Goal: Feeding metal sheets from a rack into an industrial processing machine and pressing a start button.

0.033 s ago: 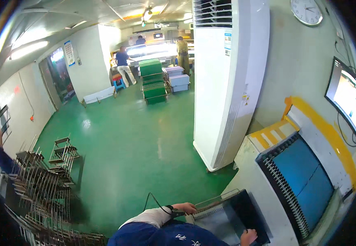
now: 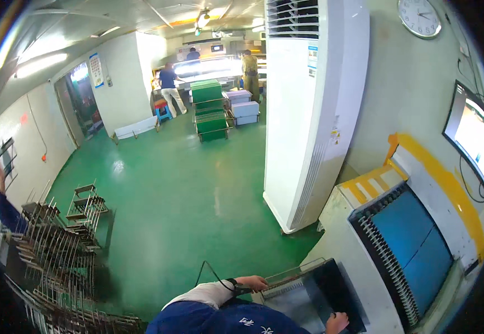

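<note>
Low in the view, my left hand (image 2: 256, 283) is closed at the upper left corner of a wire-framed metal rack (image 2: 293, 274). A strap with a thin black cable (image 2: 211, 270) circles that wrist. My right hand (image 2: 337, 322) has its fingers curled at the lower edge of a flat dark panel (image 2: 339, 292), which leans in the rack. Left of the panel lies a greyish sheet-like surface (image 2: 295, 303). My fingertips are too small to make out in detail.
To the right stands a machine with a blue roller-edged bed (image 2: 414, 222). A tall white air conditioner (image 2: 292, 128) rises ahead. Metal racks (image 2: 58, 250) crowd the left, near a person (image 2: 5, 209). Farther off are green stacked panels (image 2: 208, 106), pale boxes (image 2: 245, 111) and other people (image 2: 169, 89).
</note>
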The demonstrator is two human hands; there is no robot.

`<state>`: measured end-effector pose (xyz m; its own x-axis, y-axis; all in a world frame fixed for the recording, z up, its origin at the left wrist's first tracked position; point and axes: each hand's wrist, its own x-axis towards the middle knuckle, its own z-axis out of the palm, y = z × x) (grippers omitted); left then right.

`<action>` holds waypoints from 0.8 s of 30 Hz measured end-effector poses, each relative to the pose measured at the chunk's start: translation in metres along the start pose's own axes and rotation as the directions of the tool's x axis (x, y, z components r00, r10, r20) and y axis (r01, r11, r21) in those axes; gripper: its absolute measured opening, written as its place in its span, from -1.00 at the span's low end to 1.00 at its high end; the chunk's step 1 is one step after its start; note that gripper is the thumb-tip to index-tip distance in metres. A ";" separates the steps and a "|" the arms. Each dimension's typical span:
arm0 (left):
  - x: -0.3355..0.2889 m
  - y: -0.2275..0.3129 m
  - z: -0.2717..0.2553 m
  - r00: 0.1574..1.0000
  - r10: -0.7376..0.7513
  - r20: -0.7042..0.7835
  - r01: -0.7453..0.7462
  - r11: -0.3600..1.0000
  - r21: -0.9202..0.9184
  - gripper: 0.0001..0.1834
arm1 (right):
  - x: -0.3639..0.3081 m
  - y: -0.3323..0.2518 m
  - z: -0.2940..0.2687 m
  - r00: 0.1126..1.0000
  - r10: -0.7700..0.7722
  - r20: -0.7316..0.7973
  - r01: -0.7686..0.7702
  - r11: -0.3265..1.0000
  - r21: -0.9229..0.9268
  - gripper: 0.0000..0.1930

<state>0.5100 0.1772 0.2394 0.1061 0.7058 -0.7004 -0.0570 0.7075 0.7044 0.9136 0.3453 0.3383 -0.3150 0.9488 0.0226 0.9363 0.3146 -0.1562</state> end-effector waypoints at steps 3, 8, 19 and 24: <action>0.008 0.021 0.015 0.994 0.107 -0.019 -0.104 0.987 0.120 -0.48 | -0.010 0.025 0.007 1.000 -0.011 0.025 0.013 0.998 -0.067 -0.71; 0.002 -0.014 0.002 0.954 0.297 0.023 -0.297 0.943 0.152 -0.39 | -0.014 -0.013 -0.009 0.988 -0.148 -0.051 0.140 0.981 -0.132 -0.73; -0.025 0.002 0.000 0.997 0.071 0.035 -0.072 0.997 0.031 -0.33 | -0.013 -0.022 -0.010 0.996 -0.085 -0.042 0.083 0.995 -0.054 -0.73; -0.022 -0.006 -0.005 0.995 0.083 0.049 -0.085 0.996 0.022 -0.30 | -0.008 -0.026 0.000 0.998 -0.055 -0.029 0.051 0.991 -0.123 -0.74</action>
<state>0.5033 0.1574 0.2504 0.1495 0.7598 -0.6327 -0.0441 0.6444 0.7634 0.8923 0.3291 0.3417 -0.3613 0.9306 0.0593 0.9310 0.3636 -0.0325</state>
